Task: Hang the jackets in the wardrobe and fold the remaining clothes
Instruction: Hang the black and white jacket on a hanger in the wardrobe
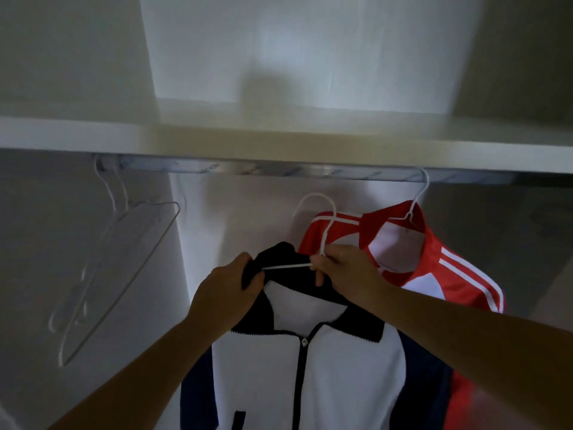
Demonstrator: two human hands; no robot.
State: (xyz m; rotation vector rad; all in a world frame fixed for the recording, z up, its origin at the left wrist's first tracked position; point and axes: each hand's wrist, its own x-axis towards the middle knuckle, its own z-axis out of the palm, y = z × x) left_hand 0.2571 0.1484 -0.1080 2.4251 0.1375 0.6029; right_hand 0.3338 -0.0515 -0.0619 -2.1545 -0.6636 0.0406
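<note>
As both arms reach up into the wardrobe, two hands and two jackets show; nearest is the white and navy jacket (325,367), zipped, its dark collar raised between the hands; the left hand (223,293) has its fingers curled round the collar's left side, gripping the cloth; the right hand (344,268) pinches the wire of a white hanger (286,267) at the foot of its hook, a straight stretch of wire running from it to the left hand; that hook stands free below the rail (279,171), not touching it; just behind and to the right hangs the red jacket (449,274) with white stripes, on a second hanger (419,197) hooked over the rail; far left, empty wire hangers (144,259) hang tilted by the side wall, at least two, the blur forbidding a sure count; between them and the red jacket's hook the rail runs bare; one shelf (279,142) juts out above the rail, its front edge over the hands.
</note>
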